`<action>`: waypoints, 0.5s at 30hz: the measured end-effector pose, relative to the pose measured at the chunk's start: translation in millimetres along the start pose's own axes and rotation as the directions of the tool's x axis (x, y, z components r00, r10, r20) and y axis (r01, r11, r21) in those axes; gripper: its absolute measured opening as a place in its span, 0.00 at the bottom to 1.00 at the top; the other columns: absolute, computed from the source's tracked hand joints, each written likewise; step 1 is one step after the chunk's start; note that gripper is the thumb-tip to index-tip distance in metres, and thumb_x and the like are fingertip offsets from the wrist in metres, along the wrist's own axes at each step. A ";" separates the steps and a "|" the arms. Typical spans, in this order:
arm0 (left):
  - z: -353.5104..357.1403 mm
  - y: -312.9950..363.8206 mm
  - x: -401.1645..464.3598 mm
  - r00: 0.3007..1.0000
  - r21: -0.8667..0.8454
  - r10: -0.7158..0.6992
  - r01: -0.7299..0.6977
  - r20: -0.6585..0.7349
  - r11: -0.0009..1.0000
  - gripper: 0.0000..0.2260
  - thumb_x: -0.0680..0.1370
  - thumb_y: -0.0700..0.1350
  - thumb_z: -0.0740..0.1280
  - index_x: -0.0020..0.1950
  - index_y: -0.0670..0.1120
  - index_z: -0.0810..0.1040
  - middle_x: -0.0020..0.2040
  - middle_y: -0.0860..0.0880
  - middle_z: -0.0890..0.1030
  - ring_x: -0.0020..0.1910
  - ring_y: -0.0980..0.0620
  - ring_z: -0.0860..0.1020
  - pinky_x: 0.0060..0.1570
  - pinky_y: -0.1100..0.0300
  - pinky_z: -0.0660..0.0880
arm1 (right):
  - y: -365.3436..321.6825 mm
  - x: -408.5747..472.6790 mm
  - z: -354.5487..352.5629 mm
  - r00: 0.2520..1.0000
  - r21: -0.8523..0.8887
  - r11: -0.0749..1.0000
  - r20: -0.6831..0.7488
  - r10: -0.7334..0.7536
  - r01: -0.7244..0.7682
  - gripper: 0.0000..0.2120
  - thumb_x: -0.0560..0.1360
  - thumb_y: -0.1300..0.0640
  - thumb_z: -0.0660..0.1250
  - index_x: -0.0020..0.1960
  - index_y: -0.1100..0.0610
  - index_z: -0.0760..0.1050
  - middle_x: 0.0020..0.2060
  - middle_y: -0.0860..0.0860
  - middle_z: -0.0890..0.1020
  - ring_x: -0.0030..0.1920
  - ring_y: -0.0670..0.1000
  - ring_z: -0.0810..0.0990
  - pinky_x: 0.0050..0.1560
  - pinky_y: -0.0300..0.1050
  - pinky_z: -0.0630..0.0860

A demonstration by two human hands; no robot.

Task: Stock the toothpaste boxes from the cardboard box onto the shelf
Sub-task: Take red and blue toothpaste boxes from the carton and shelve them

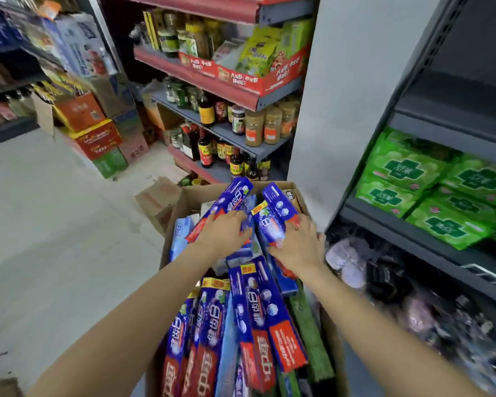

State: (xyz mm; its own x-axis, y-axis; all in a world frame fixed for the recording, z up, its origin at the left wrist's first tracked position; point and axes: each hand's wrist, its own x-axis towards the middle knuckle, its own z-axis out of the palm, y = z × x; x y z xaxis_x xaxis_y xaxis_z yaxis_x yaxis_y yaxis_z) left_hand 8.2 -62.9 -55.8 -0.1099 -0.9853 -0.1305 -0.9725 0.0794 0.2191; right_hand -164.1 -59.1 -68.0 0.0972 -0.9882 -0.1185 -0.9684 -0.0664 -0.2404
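An open cardboard box sits on the floor below me, crammed with long blue-and-red toothpaste boxes lying at all angles. My left hand lies on a tilted toothpaste box near the box's far end, fingers curled over its edge. My right hand grips another blue toothpaste box just beside it. Both forearms reach in from the bottom of the frame. The dark metal shelf stands to the right.
Green packs fill the right shelf's middle level; bagged dark items lie on its lowest level. Ahead, a shelf holds sauce bottles and jars. Stacked cartons and a small carton stand on the grey floor to the left.
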 end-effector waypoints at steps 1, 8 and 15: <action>-1.0 -5.8 3.0 0.999 -0.012 0.030 -0.031 -0.026 0.999 0.15 0.80 0.50 0.57 0.65 0.47 0.70 0.65 0.47 0.74 0.66 0.47 0.70 0.67 0.50 0.59 | -4.3 1.2 1.2 1.000 -0.067 0.997 0.004 0.026 -0.025 0.34 0.68 0.37 0.68 0.68 0.53 0.66 0.69 0.56 0.61 0.69 0.57 0.60 0.66 0.54 0.62; 14.7 -56.9 35.2 0.989 -0.173 -0.144 0.145 0.016 0.974 0.25 0.77 0.45 0.64 0.72 0.41 0.61 0.69 0.39 0.66 0.68 0.40 0.65 0.65 0.47 0.66 | -26.1 13.0 7.9 0.993 -0.303 0.945 -0.014 0.120 -0.118 0.36 0.68 0.39 0.70 0.68 0.56 0.63 0.66 0.60 0.64 0.66 0.59 0.65 0.63 0.56 0.65; 12.4 -79.6 43.0 0.989 -0.457 -0.142 0.141 0.031 0.878 0.23 0.73 0.48 0.72 0.63 0.38 0.72 0.59 0.40 0.78 0.58 0.42 0.76 0.54 0.54 0.74 | -29.9 17.0 5.4 0.968 -0.026 0.969 0.039 0.248 -0.247 0.32 0.70 0.40 0.67 0.66 0.58 0.65 0.63 0.58 0.68 0.65 0.59 0.68 0.63 0.55 0.67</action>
State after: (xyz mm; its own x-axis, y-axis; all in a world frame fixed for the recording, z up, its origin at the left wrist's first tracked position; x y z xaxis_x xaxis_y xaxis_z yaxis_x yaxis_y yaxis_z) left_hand 78.3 -109.7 -90.8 0.0230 -0.9814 -0.1905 -0.7757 -0.1377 0.6159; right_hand -132.3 -73.1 -68.0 -0.1376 -0.9676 -0.2117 -0.9680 0.1766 -0.1784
